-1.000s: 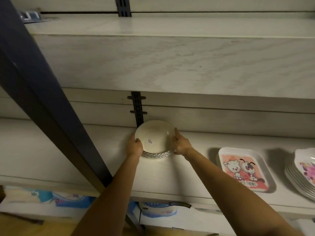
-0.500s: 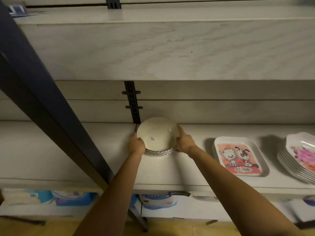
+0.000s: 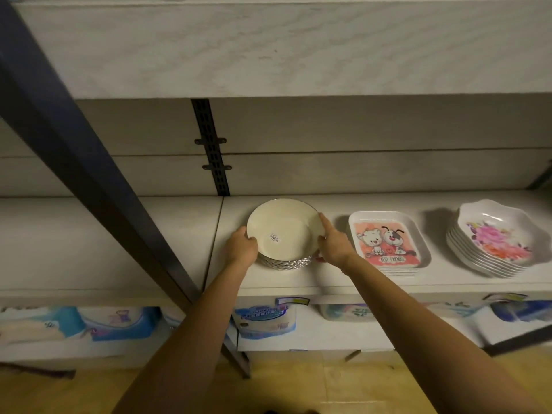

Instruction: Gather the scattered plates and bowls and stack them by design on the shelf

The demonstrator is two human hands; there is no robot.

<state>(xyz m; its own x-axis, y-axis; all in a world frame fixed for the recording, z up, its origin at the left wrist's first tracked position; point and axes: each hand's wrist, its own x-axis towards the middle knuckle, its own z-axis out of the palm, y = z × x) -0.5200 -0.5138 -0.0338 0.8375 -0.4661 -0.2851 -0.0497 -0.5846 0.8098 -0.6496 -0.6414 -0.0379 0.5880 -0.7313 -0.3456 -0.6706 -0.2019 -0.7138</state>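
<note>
My left grip (image 3: 242, 246) and right grip (image 3: 333, 246) have the stack of bowls (image 3: 283, 234) between them. The stack sits on the shelf (image 3: 119, 240), close to the back wall.

The left grip is at the stack's 8 o'clock. Its fingers curl over the rim of the top bowl and its palm lies against the ribbed side. The right grip is at 3 o'clock. Its forefinger lies straight along the rim towards 1 o'clock, and its thumb is tucked low against the side. Both are closed round the stack, and neither holds anything else. I cannot tell whether the stack rests on the shelf or is lifted just off it.

The top bowl is cream inside, with a small sticker (image 3: 274, 238) near its middle.

At 3 o'clock from the bowls, just beyond my right grip, is a stack of cat plates (image 3: 388, 240). A stack of floral plates (image 3: 501, 237) stands further along the same way.

A slotted rail (image 3: 212, 150) runs up the wall at 11 o'clock from the bowls. A dark post (image 3: 89, 162) slants across at 9 o'clock. Tissue packs (image 3: 263, 318) lie on the level below, at 6 o'clock.
</note>
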